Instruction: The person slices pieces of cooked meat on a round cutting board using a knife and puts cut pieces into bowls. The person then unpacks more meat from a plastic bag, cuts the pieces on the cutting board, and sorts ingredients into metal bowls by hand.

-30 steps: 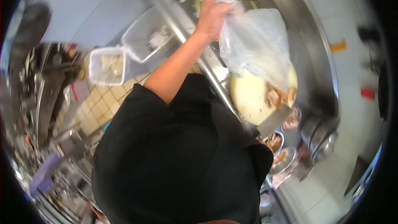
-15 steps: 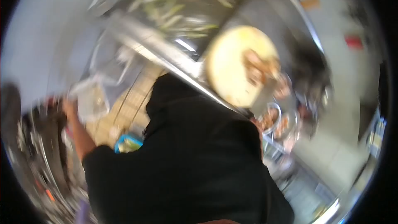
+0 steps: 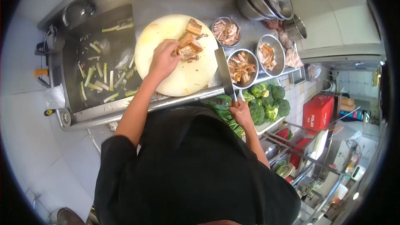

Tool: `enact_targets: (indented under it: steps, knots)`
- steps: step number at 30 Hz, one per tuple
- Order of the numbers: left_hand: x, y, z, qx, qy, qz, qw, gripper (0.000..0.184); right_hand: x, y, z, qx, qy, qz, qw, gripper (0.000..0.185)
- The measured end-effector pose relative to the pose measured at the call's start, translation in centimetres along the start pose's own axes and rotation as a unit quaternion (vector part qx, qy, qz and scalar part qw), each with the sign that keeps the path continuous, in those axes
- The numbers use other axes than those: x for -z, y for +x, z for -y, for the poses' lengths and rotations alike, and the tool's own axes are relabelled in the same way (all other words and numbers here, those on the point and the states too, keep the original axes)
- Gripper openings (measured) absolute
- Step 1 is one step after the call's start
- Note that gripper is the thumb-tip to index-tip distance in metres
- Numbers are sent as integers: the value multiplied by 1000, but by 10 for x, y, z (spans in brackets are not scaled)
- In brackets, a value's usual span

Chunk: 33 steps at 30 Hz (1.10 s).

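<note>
A round, pale cutting board (image 3: 150, 37) lies on the steel counter in front of me. Chunks of browned cooked meat (image 3: 193, 26) rest on its right half. My left hand (image 3: 163, 60) reaches over the board, its fingers curled onto a piece of that meat. Beyond the board's right edge, my right hand (image 3: 241, 113) grips the handle of a cleaver (image 3: 225, 71). Its broad blade points away from me, between the board and the metal bowls. A steel bowl of meat chunks (image 3: 242, 67) stands close to the blade.
Further bowls hold sliced meat (image 3: 226, 32) and meat pieces (image 3: 271, 56). Stacked steel bowls (image 3: 260, 0) stand at the back right. Left of the board, a sink (image 3: 68, 79) contains scattered leek pieces (image 3: 100, 85). Broccoli (image 3: 266, 100) fills a tray below the counter's right end.
The view has swung round and steadied. My left hand, earlier out to the left at a translucent plastic container, is now on the meat. The cleaver in my right hand has come into clear view.
</note>
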<state>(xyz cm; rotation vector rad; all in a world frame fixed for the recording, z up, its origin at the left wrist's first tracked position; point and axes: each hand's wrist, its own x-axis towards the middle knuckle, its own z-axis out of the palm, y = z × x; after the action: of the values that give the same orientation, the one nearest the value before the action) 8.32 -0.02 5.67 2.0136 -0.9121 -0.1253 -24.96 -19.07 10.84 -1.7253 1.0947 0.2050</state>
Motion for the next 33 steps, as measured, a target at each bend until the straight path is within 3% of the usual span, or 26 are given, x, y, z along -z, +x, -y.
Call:
enact_targets:
  steps: [4, 8, 12, 13, 16, 22, 27, 30, 33]
  knots:
    - [-40, 48, 7, -129, 178, 77, 973, 60, -4, -3, -3, -23, 49, 31, 998, 16]
    - [-25, 81, 25, 20, 89, 280, 956, 48, -5, 10, -20, 12, -2, 55, 998, 20]
    - [-29, 69, 47, -92, 253, 83, 959, 43, 1, 15, -25, -16, 47, 95, 994, 17]
    - [-20, 68, 28, -118, 222, 80, 965, 46, 2, 18, -26, -17, 53, 96, 994, 17]
    - [-26, 45, -5, -93, 288, 201, 932, 46, 3, 19, -21, -25, 63, 101, 993, 17]
    - [-18, 46, 4, -66, 258, 176, 948, 31, 10, 27, -21, -27, 68, 122, 990, 19]
    - [-6, 21, -7, -94, 190, 116, 970, 31, 4, 36, -32, 16, 105, 132, 986, 24]
    - [-24, -32, -15, -109, 155, 113, 975, 34, 1, 20, -4, 7, 43, 88, 995, 33]
    - [-44, -73, -19, -83, 136, 115, 981, 41, -16, 18, -5, 148, -39, -18, 988, 42]
